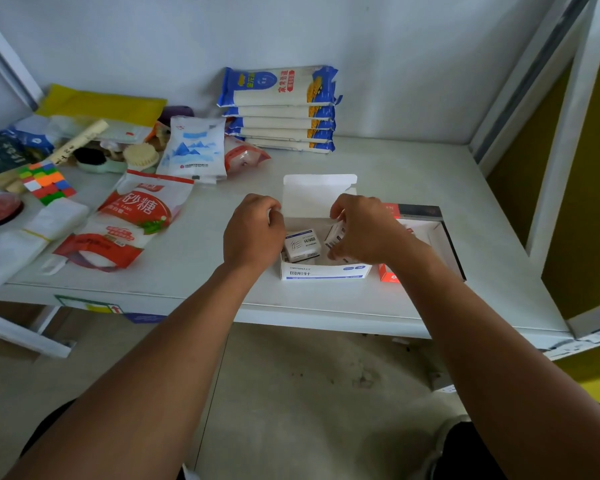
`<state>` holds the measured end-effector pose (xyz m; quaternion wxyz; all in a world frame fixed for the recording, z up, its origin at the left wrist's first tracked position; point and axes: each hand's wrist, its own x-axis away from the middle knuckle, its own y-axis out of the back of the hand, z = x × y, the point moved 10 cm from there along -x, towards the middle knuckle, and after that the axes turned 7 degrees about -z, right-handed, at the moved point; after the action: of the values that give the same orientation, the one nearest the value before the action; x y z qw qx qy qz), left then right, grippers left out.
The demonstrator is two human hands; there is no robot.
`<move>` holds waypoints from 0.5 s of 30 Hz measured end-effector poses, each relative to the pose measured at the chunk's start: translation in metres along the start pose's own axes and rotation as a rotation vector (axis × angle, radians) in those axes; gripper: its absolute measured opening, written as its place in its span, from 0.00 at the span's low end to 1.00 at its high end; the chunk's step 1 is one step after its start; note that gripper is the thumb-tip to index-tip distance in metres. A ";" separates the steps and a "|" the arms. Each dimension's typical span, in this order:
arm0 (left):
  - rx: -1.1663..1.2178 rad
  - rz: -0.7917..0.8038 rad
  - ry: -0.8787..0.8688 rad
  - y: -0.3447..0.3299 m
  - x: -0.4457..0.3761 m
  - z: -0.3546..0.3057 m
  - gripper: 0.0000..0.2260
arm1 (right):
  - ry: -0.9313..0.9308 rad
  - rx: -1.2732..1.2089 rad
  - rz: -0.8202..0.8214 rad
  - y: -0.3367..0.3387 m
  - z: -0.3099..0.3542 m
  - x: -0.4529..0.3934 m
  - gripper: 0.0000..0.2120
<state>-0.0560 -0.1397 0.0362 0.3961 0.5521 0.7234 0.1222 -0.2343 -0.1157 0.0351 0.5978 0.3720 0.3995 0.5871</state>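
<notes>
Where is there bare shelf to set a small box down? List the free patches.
Free: the white shelf right of the stacked blue-and-white noodle packets, behind the open white carton; also the strip between the red-and-white sugar bag and that carton. Crowded: the left end, around the multicoloured puzzle cube.

White carton (326, 273), blue print on the front wall, centre of frame: stood open, lid flap raised behind, left edge held by the left hand (253, 232). Small white box (302, 245): laid inside, at left. Second small box (336, 234): tilted, gripped by the right hand (364, 230), over the carton's right part.
</notes>
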 end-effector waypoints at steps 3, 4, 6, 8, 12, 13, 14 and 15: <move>-0.007 0.005 -0.001 -0.001 0.000 -0.001 0.08 | 0.072 0.042 -0.010 -0.004 0.007 0.002 0.35; -0.008 0.004 -0.004 -0.001 -0.001 -0.002 0.08 | 0.116 0.055 -0.006 -0.006 0.011 0.004 0.36; -0.006 0.003 -0.007 -0.001 -0.002 -0.001 0.08 | 0.155 0.072 -0.010 -0.004 0.012 0.006 0.36; -0.005 0.001 0.000 0.000 -0.002 0.001 0.08 | 0.128 0.127 -0.049 0.004 0.005 0.006 0.33; -0.010 0.006 0.022 -0.002 0.000 0.004 0.08 | 0.028 0.311 -0.026 0.010 -0.012 0.005 0.25; -0.009 0.006 0.024 -0.002 0.001 0.004 0.08 | 0.012 0.340 -0.020 0.009 -0.014 0.005 0.22; -0.008 0.008 0.024 -0.003 0.001 0.005 0.08 | 0.001 0.369 -0.021 0.009 -0.015 0.006 0.20; -0.010 0.013 0.024 -0.003 0.002 0.005 0.08 | -0.004 0.391 -0.025 0.008 -0.016 0.006 0.19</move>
<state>-0.0549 -0.1403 0.0301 0.3892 0.5533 0.7241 0.1347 -0.2517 -0.1097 0.0355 0.5221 0.4774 0.5094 0.4900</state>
